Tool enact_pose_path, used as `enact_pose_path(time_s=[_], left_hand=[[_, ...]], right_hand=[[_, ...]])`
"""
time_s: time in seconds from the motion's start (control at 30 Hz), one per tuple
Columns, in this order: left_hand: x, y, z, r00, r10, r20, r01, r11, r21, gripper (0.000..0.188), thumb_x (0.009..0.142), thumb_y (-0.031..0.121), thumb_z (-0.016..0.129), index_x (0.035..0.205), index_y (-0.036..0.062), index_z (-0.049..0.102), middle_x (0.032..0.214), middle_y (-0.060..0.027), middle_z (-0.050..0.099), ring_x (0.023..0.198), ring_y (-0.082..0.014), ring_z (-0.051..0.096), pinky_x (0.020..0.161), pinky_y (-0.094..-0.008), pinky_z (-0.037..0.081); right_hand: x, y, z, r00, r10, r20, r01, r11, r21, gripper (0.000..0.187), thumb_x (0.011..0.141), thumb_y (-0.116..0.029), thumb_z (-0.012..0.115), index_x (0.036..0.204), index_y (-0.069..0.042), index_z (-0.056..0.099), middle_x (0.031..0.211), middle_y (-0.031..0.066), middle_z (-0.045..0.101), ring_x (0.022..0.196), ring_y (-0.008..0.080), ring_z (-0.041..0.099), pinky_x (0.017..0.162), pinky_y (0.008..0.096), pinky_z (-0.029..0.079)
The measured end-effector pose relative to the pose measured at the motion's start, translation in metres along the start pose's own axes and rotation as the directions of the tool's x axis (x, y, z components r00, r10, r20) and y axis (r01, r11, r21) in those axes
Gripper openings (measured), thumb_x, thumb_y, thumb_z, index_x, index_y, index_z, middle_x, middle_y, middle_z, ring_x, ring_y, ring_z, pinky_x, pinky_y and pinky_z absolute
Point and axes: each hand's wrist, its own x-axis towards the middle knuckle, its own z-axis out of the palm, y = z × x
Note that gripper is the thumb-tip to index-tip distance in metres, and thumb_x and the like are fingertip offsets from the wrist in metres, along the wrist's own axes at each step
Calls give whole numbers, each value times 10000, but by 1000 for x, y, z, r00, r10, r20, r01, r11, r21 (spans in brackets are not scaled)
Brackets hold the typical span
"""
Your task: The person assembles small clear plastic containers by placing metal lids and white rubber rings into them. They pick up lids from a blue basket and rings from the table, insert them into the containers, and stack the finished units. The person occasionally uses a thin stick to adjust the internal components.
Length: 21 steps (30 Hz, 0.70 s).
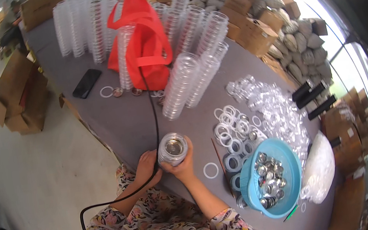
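My right hand (183, 162) is wrapped round a short stack of clear plastic round pieces (167, 157), with a shiny metal disc (173, 147) at its top. Close on its left is my left hand (147, 168), its fingers curled; what they hold, if anything, I cannot make out. A black cable (155, 119) runs down between stack and left hand. Right of my right hand lies a single white ring (210, 170). Beyond it are more white rings (229, 129) and a blue plastic basket (249, 186) holding several metal discs (270, 173).
Tall stacks of clear plastic pieces (180, 87) stand across the far table, around a red bag (145, 40). A black phone (87, 83) lies at left. Small clear plastic parts (277, 111) are heaped at right, near a filled plastic bag (319, 169). Cardboard boxes (21, 93) stand on the floor.
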Motion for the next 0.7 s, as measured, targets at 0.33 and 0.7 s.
enact_pose_path(time_s=[0.33,0.7], left_hand=[[-2,-2,3,994,-9,108,3,998,60,735,660,251,661,1271,-35,368,1243,-237,432,1191,-402,396,1076,-512,225],[-5,-49,-68,898,-364,-246,333,930,-157,425,752,48,617,1162,5,512,1093,-179,567,1045,-342,524,933,-430,392]], right_hand=[[-4,-8,-12,982,102,161,-99,995,-26,1002,577,-184,857,1362,9,264,1241,157,485,1154,278,499,965,370,400],[-14,-12,-12,984,145,104,-143,989,-27,819,634,-117,812,1308,-27,355,1203,163,517,1144,295,514,937,361,423]])
